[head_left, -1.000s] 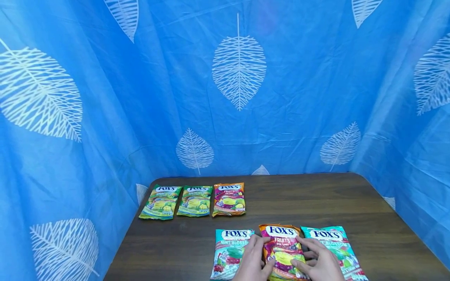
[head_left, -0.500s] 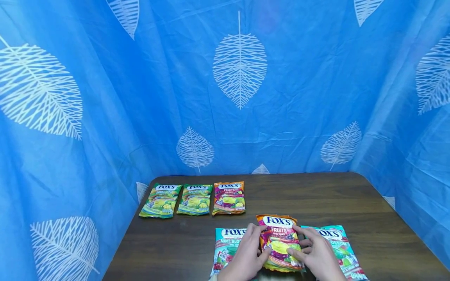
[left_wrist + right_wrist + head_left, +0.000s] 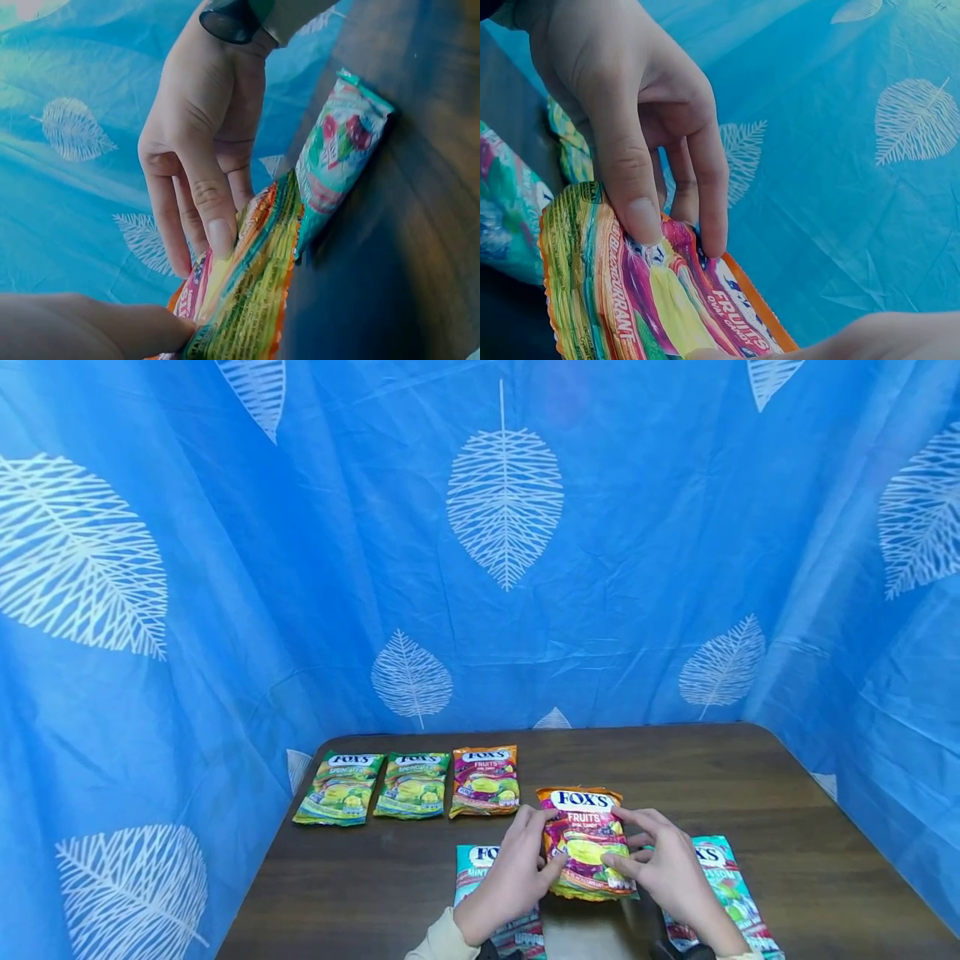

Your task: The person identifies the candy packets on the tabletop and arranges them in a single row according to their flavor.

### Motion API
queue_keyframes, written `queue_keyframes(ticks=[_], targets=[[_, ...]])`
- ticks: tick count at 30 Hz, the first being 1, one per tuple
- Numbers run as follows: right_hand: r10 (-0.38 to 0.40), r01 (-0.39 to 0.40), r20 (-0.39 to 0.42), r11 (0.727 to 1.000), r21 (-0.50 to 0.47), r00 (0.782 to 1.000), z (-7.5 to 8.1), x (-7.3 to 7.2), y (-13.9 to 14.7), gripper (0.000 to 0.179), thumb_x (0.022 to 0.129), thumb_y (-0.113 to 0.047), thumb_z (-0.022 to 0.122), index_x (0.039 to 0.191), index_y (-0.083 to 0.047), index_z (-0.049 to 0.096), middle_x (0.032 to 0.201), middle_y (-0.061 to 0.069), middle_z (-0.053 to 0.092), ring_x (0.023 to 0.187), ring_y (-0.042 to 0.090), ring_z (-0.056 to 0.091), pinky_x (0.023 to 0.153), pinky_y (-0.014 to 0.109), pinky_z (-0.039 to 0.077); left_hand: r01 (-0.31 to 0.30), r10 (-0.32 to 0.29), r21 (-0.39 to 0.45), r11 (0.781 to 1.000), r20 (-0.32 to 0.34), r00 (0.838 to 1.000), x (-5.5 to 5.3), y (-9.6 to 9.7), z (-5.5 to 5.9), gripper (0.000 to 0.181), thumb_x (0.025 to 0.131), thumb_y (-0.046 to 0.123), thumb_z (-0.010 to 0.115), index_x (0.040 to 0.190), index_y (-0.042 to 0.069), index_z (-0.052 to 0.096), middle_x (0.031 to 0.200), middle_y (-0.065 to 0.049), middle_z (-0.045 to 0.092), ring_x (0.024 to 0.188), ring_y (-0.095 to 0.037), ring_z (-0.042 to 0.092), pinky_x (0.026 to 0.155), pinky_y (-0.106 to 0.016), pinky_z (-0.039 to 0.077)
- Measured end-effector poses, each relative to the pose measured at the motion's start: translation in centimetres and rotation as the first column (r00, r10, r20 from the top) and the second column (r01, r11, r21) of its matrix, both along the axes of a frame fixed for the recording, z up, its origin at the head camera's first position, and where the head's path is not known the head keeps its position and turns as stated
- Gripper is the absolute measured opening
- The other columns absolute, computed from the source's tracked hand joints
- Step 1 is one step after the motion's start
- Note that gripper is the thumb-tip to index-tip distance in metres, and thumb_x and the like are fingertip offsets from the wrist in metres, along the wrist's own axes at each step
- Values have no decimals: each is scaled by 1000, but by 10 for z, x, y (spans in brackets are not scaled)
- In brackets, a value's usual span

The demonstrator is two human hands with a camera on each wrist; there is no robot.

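Observation:
Both my hands hold an orange and magenta FOX'S Fruits candy bag (image 3: pixel 583 839), tilted and lifted off the table, lettering facing me. My left hand (image 3: pixel 517 875) grips its left edge, thumb on the front. At the opposite edge my right hand (image 3: pixel 665 862) pinches it, thumb also in front. The left wrist view shows the right hand (image 3: pixel 202 127) with its thumb on the bag (image 3: pixel 251 289). In the right wrist view the left hand's thumb presses the wrapper (image 3: pixel 592 277). Partly hidden behind my forearms lie two teal Mint Blossom bags, left (image 3: pixel 471 866) and right (image 3: pixel 731 885).
Along the back left of the brown table (image 3: pixel 637 760) lie a green Springtea bag (image 3: pixel 341 789), another Springtea bag (image 3: pixel 412 787) and a second Fruits bag (image 3: pixel 484 782), side by side. A blue leaf-patterned curtain (image 3: pixel 600 652) surrounds the table's back and sides.
Both hands have raised the Fruits bag from between the teal bags and moved it forward and slightly left. The other bags stay in place.

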State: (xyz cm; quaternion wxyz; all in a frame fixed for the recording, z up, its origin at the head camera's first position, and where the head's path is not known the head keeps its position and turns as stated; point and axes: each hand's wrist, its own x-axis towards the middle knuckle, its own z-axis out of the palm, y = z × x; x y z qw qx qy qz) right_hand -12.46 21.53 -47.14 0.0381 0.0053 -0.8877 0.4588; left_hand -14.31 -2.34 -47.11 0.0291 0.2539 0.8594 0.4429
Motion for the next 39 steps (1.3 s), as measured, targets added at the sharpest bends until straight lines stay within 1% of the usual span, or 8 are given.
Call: queue_keyframes(ticks=[7,13,19,29,31,33,37,39], targets=[[2,-2,-20,1000,3,1000,1,-16,0,64,87,-12,95,144,2,68,134,20,65,103,33,75,78,41,66,-11,12,-37,999,6,1000,-19,0,3,56,103,11,79,152,-1,54,123,-7,51,88,-7,53,70,-18,55],[12,-12,-54,1000,-15,998,0,-31,-1,64,88,-10,94,144,3,67,140,26,62,106,40,75,78,43,66,8,-8,-8,1000,16,1000,-37,-5,6,58,103,11,79,153,-1,53,124,-9,52,70,-4,57,67,-19,56],[30,-32,-102,999,-13,994,0,-46,-2,60,90,-7,92,144,3,68,140,24,62,110,41,73,78,44,66,15,-16,-27,1000,-35,999,-57,-8,4,58,103,10,79,153,-2,53,123,-11,53,69,-4,56,67,-20,56],[35,-35,-95,999,-5,995,-4,-79,-3,60,92,-5,89,146,6,65,142,28,59,113,45,71,82,48,66,6,-12,-60,998,-98,995,-93,-5,1,55,102,7,78,150,-6,55,119,-13,55,79,-11,56,71,-23,57],[38,-39,-101,999,-10,994,-6,-87,-2,59,92,-5,89,145,6,65,143,29,59,114,45,71,83,49,65,11,-18,-61,998,-122,992,-103,-4,-3,55,102,7,79,149,-7,55,117,-13,54,81,-14,55,70,-26,57],[38,-39,-104,999,-3,994,-8,-95,-1,58,92,-4,88,145,6,65,143,29,59,114,45,71,84,50,65,13,-27,-72,997,-188,982,-123,-3,-23,55,103,13,79,150,-4,56,118,-12,55,85,-16,54,71,-28,55],[38,-37,-104,999,15,994,-13,-109,-1,57,92,-3,88,144,6,66,143,29,60,113,44,72,85,50,64,-12,-14,-100,995,-248,969,-157,1,-58,58,102,20,80,151,-1,56,121,-9,57,92,-16,52,75,-31,54],[39,-37,-106,999,22,994,-16,-116,-1,56,92,-2,88,143,6,67,142,29,60,112,43,72,85,50,64,-22,1,-90,996,-228,974,-161,2,-62,57,101,18,81,150,0,58,122,-8,58,93,-14,51,76,-30,53]])
